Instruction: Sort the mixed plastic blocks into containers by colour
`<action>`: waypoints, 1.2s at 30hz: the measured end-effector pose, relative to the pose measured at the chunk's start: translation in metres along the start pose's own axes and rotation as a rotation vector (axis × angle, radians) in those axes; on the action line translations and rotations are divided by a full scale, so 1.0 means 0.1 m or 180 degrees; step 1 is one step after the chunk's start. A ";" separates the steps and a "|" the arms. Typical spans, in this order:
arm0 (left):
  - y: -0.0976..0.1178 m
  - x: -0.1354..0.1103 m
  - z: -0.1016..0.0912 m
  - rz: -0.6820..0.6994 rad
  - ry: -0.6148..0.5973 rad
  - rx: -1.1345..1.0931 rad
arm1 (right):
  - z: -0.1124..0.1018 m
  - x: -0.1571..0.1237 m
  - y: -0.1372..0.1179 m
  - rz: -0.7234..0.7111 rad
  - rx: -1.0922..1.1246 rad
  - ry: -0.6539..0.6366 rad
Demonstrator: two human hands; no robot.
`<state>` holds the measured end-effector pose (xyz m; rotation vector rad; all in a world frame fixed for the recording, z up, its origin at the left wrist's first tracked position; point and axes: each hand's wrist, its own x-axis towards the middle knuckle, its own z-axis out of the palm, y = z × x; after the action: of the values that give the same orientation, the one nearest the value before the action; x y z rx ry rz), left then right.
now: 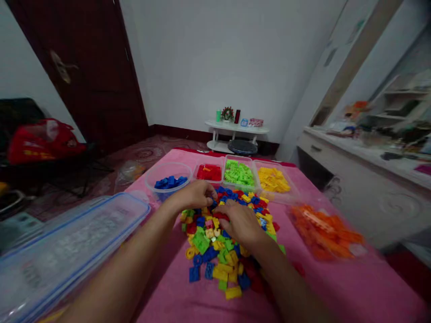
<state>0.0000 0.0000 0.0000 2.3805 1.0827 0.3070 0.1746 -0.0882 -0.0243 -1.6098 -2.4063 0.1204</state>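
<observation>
A heap of mixed toy building bricks (pixel 202 242) in red, yellow, blue and green lies on the pink cloth. My left hand (pixel 197 195) is at the heap's far left side, its fingers bent down around what looks like a blue brick (pixel 213 204). Just to the right, my right hand (pixel 240 222) rests over the middle of the pile. Its fingers point left, apart from the thumb, with a red brick (pixel 221 216) showing beneath them. Bricks under both palms are hidden.
Behind the heap stand a round tub of blue bricks (pixel 153 179), and boxes of red (pixel 208 179), green (pixel 226 181) and yellow bricks (pixel 257 190). A clear bag of orange pieces (pixel 323 231) lies at right. A large blue-rimmed plastic box (pixel 84 237) is at left.
</observation>
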 end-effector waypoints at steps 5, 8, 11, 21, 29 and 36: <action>0.08 -0.08 -0.03 -0.0029 -0.0546 -0.0229 | -0.09 0.01 0.15 0.0171 0.0361 0.0109; 0.13 -0.06 0.02 -0.0052 -0.0308 -0.0581 | -0.26 -0.01 0.24 0.0286 0.0536 0.0262; 0.18 0.01 0.11 -0.0146 0.0045 -0.1144 | -0.38 -0.02 0.29 0.0251 0.0689 0.0430; 0.22 0.09 0.23 -0.0116 0.0447 -0.1465 | -0.17 -0.05 0.18 0.0287 0.0051 -0.0180; 0.50 0.09 0.39 -0.0712 0.0030 -0.3761 | -0.42 -0.02 0.16 0.0204 0.0730 0.0676; 0.44 0.15 0.48 -0.1166 -0.0903 -0.5741 | -0.53 -0.02 0.17 0.0228 0.1076 0.1754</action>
<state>0.0575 -0.0303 -0.0176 0.5758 0.5331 0.4766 0.2040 -0.0867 0.0232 -1.3544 -1.8024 0.0775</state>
